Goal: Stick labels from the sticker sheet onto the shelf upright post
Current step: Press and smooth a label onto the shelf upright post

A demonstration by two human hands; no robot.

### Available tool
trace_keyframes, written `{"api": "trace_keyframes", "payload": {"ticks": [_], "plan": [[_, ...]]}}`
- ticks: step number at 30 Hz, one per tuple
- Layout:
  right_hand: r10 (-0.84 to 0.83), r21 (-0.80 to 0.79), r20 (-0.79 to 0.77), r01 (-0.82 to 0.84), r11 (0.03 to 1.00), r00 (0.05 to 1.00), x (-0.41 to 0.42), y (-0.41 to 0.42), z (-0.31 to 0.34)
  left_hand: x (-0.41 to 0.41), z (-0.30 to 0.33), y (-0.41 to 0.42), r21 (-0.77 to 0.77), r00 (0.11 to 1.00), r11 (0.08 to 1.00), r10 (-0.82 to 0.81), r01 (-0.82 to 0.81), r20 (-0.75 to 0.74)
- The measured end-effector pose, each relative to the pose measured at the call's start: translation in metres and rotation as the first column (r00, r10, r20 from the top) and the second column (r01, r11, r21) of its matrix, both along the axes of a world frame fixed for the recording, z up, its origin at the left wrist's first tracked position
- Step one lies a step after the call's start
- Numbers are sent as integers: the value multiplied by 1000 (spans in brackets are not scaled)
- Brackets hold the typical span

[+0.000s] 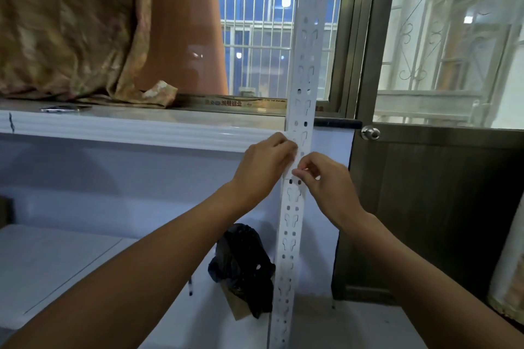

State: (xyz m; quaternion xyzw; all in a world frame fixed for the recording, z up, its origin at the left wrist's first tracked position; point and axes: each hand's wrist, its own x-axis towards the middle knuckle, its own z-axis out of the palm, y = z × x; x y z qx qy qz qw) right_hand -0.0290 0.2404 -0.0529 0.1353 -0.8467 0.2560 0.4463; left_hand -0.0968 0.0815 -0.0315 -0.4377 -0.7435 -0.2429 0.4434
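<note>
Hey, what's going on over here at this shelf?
A person is working with both hands on the white slotted upright post of a metal shelf. The left hand and right hand meet at the post just below the shelf board, fingers pinching something small and white against it, apparently a label; it is too small to tell.

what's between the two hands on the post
Head view: a short stretch of the white upright post, seemingly with a small white label; left hand and right hand flank it.

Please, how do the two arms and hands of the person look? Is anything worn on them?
Both forearms are bare, with no sleeve in view. The left hand and right hand wear no gloves; no ring, watch or bracelet is visible. Fingernails look short.
</note>
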Motion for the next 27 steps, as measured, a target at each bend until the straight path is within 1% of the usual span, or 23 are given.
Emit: {"api": "trace_keyframes", "payload": {"ticks": [3,5,7,11,12,15,18,20,23,27], "plan": [[-21,76,-29,23,997,999,2,1,1,-3,-2,1,-91,994,995,21,-30,-103],[-25,93,-28,28,995,999,4,2,2,-5,-3,1,-76,995,997,19,-27,-99],[-28,94,-13,29,995,1000,7,1,3,-5,-2,4,-26,998,1000,4,-6,-57],[-17,107,2,17,994,1000,12,-1,9,-4,-2,2,139,994,990,-49,35,99],[-8,112,19,6,994,1000,13,0,12,-3,-5,0,153,989,987,-61,40,134],[-3,108,80,-6,994,997,13,2,14,3,-18,-9,123,966,990,-100,72,238],[-80,149,41,73,986,996,10,1,12,4,-22,-12,150,913,983,-160,111,375],[-85,137,9,83,987,996,8,-1,13,3,-17,-12,185,876,977,-181,108,448],[-91,76,0,90,993,996,5,-5,20,4,-8,-10,194,886,976,-179,104,429],[-110,75,-9,110,991,994,0,-10,24,9,-3,-7,119,899,988,-138,97,417]]}}
